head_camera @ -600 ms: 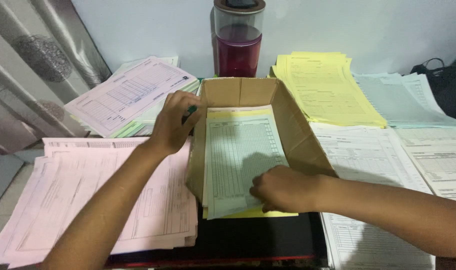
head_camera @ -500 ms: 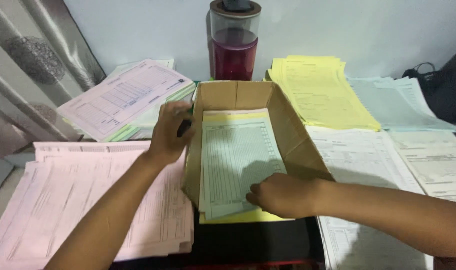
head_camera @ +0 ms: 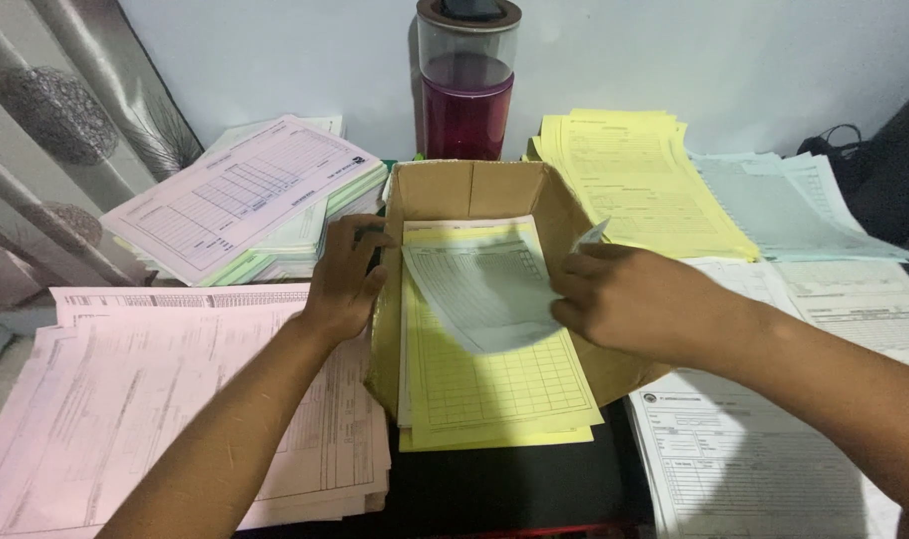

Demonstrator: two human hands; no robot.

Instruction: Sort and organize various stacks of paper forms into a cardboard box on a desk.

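While the right hand (head_camera: 639, 299) pinches a pale green sheet (head_camera: 484, 289) by its edge, lifting it curled above the box, the left hand (head_camera: 343, 277) grips the left wall of the cardboard box (head_camera: 474, 190), fingers curled over the rim. Inside the box lies a stack of yellow forms (head_camera: 494, 384), spilling out of its open front. Pink papers (head_camera: 125, 399) sit to the left, yellow sheets (head_camera: 634, 180) to the right, and a jar of red liquid (head_camera: 466, 85) stands behind.
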